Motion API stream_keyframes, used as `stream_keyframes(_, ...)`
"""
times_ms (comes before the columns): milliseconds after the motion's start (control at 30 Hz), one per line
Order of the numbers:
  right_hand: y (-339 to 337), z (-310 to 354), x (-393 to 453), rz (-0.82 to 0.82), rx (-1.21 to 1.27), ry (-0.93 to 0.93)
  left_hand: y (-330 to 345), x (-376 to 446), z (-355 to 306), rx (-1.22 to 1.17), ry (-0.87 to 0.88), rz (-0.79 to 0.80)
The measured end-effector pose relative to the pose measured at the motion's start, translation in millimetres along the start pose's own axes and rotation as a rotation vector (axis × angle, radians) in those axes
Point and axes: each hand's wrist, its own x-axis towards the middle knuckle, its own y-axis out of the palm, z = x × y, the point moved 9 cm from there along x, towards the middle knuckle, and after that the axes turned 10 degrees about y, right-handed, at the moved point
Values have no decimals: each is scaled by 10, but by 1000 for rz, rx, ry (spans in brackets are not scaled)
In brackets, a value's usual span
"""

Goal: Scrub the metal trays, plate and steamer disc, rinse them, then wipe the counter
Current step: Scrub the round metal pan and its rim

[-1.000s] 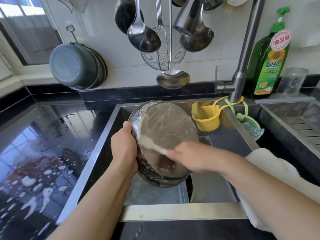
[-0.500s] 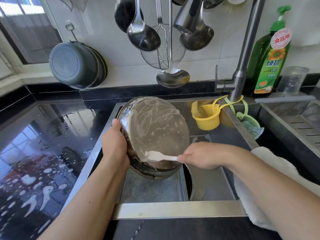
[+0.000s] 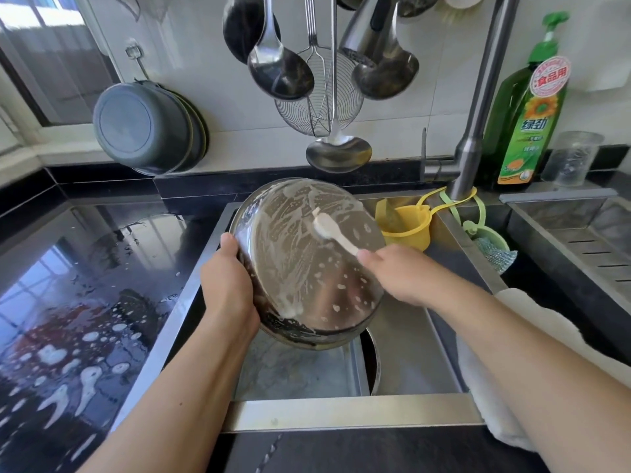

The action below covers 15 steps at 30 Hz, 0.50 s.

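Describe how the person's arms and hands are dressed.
Both arms are bare from the bottom edge of the view to the wrists, with no sleeves showing. The left hand and right hand wear no gloves. No watch, ring or bracelet is visible.

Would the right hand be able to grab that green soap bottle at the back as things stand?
Probably not straight away. The right hand grips a soapy brush against the round tray, so it isn't free. The green soap bottle stands upright behind the tap, which partly bars the way.
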Motion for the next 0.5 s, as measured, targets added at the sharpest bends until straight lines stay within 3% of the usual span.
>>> stream_keyframes(100,339,163,-102,131,-27,-72,-53,49,2,7,25,-21)
stream_keyframes(200,54,-44,40,19,3,106,-70,27,-44,10,24,-47)
stream_keyframes(267,-24,-71,37,-13,34,98,-68,-9,-69,1,19,-57)
stream_keyframes(400,381,203,-157,153,-22,-11,-63,3,-91,10,56,-43)
stream_keyframes(500,3,-63,49,20,65,172,-52,-6,-39,-2,29,-38)
